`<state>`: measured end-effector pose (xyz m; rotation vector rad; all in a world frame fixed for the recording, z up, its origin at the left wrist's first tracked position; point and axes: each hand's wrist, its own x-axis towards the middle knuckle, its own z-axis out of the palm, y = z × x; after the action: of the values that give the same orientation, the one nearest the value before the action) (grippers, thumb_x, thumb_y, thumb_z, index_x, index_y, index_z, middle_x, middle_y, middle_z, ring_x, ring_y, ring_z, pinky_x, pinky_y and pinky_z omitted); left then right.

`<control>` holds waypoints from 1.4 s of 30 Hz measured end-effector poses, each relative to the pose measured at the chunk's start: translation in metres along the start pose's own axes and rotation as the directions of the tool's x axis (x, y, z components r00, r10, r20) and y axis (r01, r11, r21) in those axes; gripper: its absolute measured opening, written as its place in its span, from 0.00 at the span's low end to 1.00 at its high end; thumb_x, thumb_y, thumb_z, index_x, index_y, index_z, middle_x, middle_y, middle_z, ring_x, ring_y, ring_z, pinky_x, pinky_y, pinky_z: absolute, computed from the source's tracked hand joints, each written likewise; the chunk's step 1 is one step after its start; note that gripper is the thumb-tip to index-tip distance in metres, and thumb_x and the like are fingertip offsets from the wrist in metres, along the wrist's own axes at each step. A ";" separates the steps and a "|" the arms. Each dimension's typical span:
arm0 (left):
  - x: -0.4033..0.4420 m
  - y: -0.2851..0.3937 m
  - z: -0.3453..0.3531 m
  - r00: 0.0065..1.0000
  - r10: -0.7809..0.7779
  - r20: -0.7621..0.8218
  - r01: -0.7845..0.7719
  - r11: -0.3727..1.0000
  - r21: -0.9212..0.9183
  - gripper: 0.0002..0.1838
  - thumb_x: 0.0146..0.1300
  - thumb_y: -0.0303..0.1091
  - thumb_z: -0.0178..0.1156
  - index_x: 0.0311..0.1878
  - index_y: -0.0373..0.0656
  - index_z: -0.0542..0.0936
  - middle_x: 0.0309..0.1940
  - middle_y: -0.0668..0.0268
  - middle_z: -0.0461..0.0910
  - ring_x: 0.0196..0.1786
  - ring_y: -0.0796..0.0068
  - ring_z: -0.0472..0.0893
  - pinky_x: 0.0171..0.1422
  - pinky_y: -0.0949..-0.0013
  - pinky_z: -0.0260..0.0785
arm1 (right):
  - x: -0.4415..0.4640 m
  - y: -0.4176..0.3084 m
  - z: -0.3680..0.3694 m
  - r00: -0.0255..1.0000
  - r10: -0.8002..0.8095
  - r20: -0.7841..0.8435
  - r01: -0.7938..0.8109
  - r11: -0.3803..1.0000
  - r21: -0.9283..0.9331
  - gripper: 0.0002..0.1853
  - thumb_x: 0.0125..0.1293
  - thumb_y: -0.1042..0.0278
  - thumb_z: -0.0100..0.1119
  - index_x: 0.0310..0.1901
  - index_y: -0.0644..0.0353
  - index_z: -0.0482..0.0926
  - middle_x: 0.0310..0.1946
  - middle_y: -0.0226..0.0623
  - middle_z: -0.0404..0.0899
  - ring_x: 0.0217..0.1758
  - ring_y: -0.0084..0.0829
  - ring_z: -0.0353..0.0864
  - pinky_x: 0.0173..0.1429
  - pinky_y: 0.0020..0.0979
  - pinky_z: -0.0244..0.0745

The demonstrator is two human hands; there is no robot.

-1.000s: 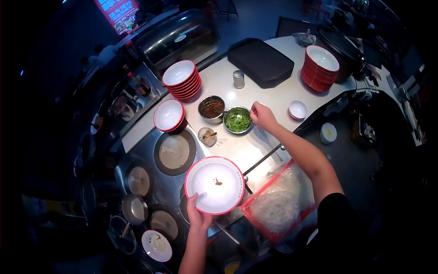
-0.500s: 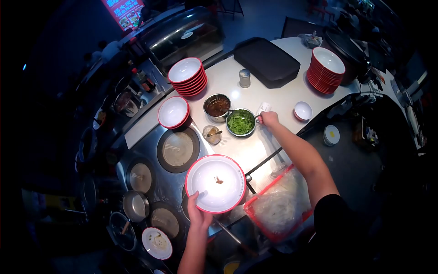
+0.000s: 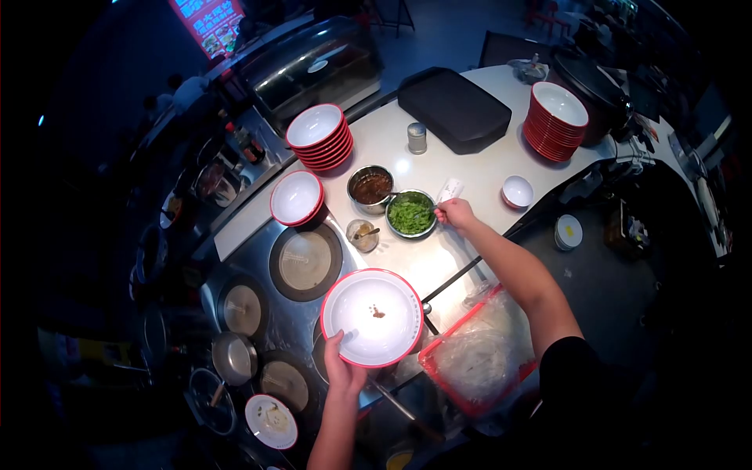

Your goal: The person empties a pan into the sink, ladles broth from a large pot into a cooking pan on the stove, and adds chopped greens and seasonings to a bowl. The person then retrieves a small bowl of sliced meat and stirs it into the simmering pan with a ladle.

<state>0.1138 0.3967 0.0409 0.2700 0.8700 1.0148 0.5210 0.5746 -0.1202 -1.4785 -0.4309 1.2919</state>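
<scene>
My left hand (image 3: 345, 366) grips a large white bowl (image 3: 372, 317) with a red rim, thumb over its near edge. A small brown dab of seasoning (image 3: 378, 312) lies in the bottom of it. Beyond, my right hand (image 3: 454, 211) is closed at the right edge of a metal bowl (image 3: 413, 236) of chopped greens (image 3: 409, 213). It pinches what looks like a spoon, whose head is hidden among the greens. Next to the greens are a metal pot of brown sauce (image 3: 371, 186) and a small jar (image 3: 362, 235) with a spoon in it.
Stacks of red-rimmed bowls stand at the left (image 3: 317, 133) and right (image 3: 556, 117). A black case (image 3: 454, 110), a shaker (image 3: 417, 138) and a small bowl (image 3: 517, 191) are on the counter. Round burners (image 3: 305, 262) lie left; a red crate (image 3: 478, 352) with plastic sits close right.
My right hand has shifted slightly left and down toward the greens, and the spoon handle shows less. The left hand keeps the bowl nearly still.
</scene>
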 end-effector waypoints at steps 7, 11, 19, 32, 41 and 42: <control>0.005 -0.001 0.008 1.000 -0.005 0.024 0.005 1.000 0.003 0.32 0.69 0.41 0.52 0.73 0.37 0.63 0.68 0.53 0.71 0.70 0.53 0.72 0.74 0.48 0.65 | -0.003 -0.001 -0.010 0.998 0.056 0.036 -0.060 0.991 0.118 0.06 0.74 0.73 0.53 0.38 0.64 0.77 0.28 0.33 0.80 0.26 0.22 0.77 0.32 0.22 0.77; 0.018 -0.004 0.009 0.999 -0.026 0.035 0.026 1.000 0.000 0.32 0.70 0.41 0.53 0.73 0.36 0.62 0.69 0.52 0.69 0.71 0.55 0.70 0.76 0.51 0.62 | -0.008 -0.008 -0.018 0.997 0.047 0.060 -0.054 0.992 0.115 0.06 0.73 0.74 0.52 0.37 0.65 0.76 0.28 0.34 0.80 0.26 0.22 0.77 0.31 0.22 0.76; 0.064 -0.026 0.011 0.997 -0.028 0.078 0.028 1.000 -0.002 0.31 0.71 0.43 0.52 0.72 0.37 0.64 0.67 0.54 0.72 0.69 0.55 0.74 0.73 0.51 0.67 | -0.028 -0.041 -0.032 0.992 -0.075 0.104 0.059 0.987 0.147 0.05 0.71 0.74 0.58 0.41 0.66 0.75 0.33 0.36 0.81 0.30 0.22 0.79 0.36 0.23 0.79; 0.120 -0.051 0.036 0.987 -0.084 0.135 0.089 0.995 -0.035 0.32 0.68 0.45 0.58 0.70 0.38 0.66 0.65 0.55 0.74 0.67 0.59 0.76 0.72 0.54 0.68 | -0.163 -0.112 -0.006 0.841 -0.330 0.429 0.397 0.915 -0.075 0.06 0.72 0.73 0.58 0.43 0.64 0.73 0.34 0.36 0.81 0.34 0.22 0.80 0.40 0.25 0.78; 0.111 -0.042 0.035 0.987 -0.099 0.130 0.104 0.994 -0.027 0.31 0.70 0.46 0.52 0.72 0.39 0.65 0.68 0.54 0.73 0.68 0.54 0.75 0.73 0.49 0.67 | -0.180 -0.076 0.001 0.816 -0.388 0.429 0.464 0.881 -0.086 0.05 0.73 0.74 0.58 0.42 0.64 0.71 0.34 0.37 0.81 0.33 0.21 0.79 0.39 0.25 0.77; 0.108 -0.041 0.035 0.988 -0.095 0.123 0.099 0.995 -0.027 0.31 0.70 0.46 0.52 0.72 0.39 0.65 0.68 0.54 0.73 0.69 0.54 0.74 0.73 0.48 0.67 | -0.176 -0.075 0.000 0.829 -0.383 0.408 0.435 0.900 -0.039 0.05 0.73 0.74 0.58 0.42 0.64 0.71 0.34 0.37 0.82 0.33 0.21 0.80 0.39 0.25 0.77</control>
<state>0.1906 0.4713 -0.0150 0.2565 0.7484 0.9124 0.4867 0.4599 0.0286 -1.1372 -1.0596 1.2175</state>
